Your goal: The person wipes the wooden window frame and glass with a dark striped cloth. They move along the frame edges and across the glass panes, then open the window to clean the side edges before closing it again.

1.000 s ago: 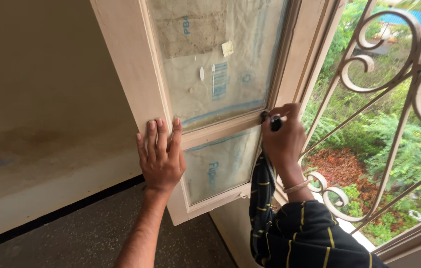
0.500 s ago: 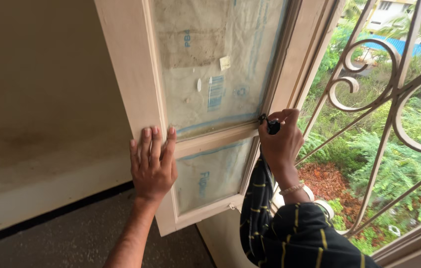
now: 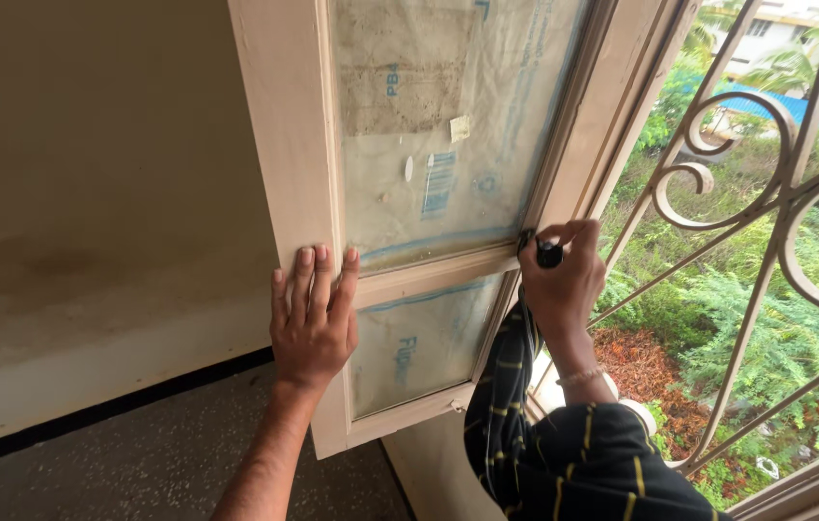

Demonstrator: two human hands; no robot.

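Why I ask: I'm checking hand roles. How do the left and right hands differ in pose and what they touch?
The left hand lies flat, fingers spread, on the wooden shutter frame; the right hand is curled around a small black tool at the frame's hinge edge. The left forearm is bare; the right wears a dark striped sleeve. Both meet the frame.

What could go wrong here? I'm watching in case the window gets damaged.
The right hand drives a small dark tool at the hinge edge of the window shutter. It could slip and scratch the wood or tear the film-covered glass. Only the flat left hand steadies the shutter, without a grip, so it might swing. Fingers near the hinge gap could get pinched, and a dropped tool could fall through the grille.
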